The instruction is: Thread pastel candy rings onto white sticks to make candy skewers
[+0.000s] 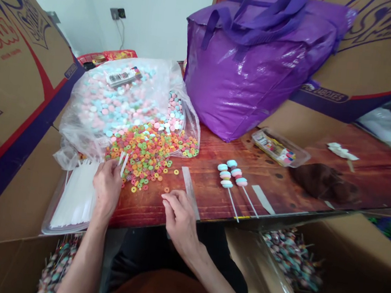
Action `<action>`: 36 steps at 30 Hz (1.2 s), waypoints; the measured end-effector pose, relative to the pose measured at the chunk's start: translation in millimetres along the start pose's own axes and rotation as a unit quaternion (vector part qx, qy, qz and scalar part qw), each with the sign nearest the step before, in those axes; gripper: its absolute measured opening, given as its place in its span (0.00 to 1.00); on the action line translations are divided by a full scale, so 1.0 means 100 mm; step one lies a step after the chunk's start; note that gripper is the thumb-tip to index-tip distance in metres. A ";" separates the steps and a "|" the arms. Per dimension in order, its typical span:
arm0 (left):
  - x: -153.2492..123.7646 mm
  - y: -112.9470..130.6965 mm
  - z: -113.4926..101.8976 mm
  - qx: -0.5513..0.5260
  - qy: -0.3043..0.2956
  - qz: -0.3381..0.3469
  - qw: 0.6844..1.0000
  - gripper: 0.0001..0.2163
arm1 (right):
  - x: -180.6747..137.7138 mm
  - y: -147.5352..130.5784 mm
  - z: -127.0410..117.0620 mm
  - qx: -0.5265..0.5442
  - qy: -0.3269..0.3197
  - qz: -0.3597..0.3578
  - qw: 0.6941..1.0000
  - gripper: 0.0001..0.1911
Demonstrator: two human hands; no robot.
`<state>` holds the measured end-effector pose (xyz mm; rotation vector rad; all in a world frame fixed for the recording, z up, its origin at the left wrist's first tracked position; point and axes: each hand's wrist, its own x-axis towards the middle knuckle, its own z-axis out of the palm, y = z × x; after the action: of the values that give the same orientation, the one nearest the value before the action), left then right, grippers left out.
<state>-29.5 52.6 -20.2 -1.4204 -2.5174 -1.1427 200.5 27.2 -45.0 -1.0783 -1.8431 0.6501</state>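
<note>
My left hand (107, 186) holds a few white sticks (123, 161) at the edge of a spill of small coloured candy rings (146, 153). Beside it lies a pile of white sticks in a clear tray (75, 197). My right hand (178, 214) rests on the wooden table (281, 191) with its fingers drawn together near a single loose ring (166, 190); I cannot tell whether it pinches anything. Two finished candy skewers (230, 175) lie to the right of it.
A clear plastic bag of pastel candies (124, 98) sits behind the rings. A purple tote bag (255, 64) stands at the back. A small clear box (280, 147) and a brown cloth (323, 182) lie right. Cardboard boxes flank both sides; wrapped skewers fill the box (292, 257) below.
</note>
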 end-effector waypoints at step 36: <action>1.50 1.42 1.79 0.161 -0.258 0.368 0.879 0.10 | 0.15 0.46 -0.23 0.177 0.052 0.214 0.959 0.15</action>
<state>45.6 315.4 -14.0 -2.4628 -1.8897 -0.2138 236.1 63.1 -63.1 -1.2466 -1.3394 1.1070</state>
